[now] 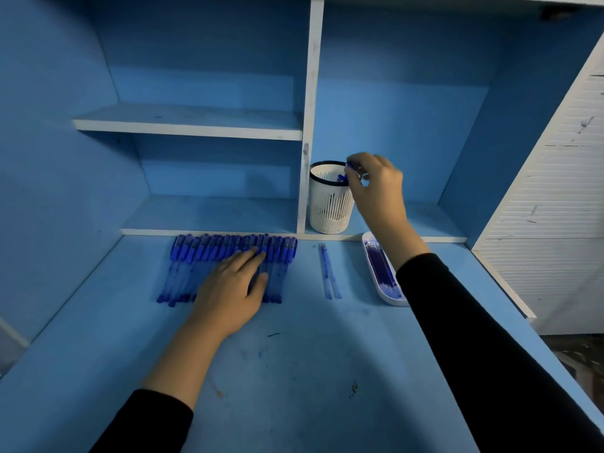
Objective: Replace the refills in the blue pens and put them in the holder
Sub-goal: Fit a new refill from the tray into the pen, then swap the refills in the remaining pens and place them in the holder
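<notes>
A row of several blue pens (196,256) lies side by side on the blue desk, caps toward the shelf edge. My left hand (233,286) rests flat on the row with fingers straight. A white slotted holder (330,204) with a dark rim stands in the right shelf bay, with blue pen tops showing inside. My right hand (376,184) hovers at its rim and pinches the capped end of a blue pen (349,165) over the opening. Two loose refills (328,273) lie on the desk between the pens and a white tray.
The white tray (376,289), at the right under my right forearm, holds several blue refills. A white divider (307,158) stands just left of the holder. A shelf (189,125) hangs above on the left. A white slatted panel (555,191) borders the desk's right side.
</notes>
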The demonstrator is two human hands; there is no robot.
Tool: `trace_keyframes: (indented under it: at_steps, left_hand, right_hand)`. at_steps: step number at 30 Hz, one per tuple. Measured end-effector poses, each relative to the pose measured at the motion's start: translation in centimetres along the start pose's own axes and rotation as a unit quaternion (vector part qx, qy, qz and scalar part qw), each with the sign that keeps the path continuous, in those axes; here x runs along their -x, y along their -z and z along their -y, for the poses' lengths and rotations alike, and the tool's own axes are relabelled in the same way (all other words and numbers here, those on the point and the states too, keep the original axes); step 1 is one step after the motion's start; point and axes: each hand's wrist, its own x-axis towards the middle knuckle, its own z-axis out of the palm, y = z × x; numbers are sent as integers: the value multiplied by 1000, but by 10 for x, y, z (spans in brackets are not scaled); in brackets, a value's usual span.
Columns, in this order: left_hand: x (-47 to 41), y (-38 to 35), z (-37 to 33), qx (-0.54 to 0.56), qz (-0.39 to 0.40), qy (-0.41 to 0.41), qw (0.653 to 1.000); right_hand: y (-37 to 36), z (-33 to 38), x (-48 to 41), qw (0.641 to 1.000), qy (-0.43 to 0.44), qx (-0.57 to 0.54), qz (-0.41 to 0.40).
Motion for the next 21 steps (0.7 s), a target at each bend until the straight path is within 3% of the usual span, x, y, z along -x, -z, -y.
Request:
trace_keyframes:
  at_steps: [7, 11, 16, 21]
  left_hand:
    - [-1, -2, 0, -9, -5, 2, 1000]
    - [0, 0, -2, -2, -23, -10, 1000]
    - [2, 0, -3, 6, -19, -24, 1000]
    - [3, -1, -2, 20, -14, -26, 999]
  right_hand:
    - [10, 15, 58, 997, -68, -22, -24]
    - [9, 36, 91, 985, -140, -48, 85]
    - [-12, 56, 117, 944, -207, -76, 245]
    - [-30, 65, 129, 939, -183, -62, 286]
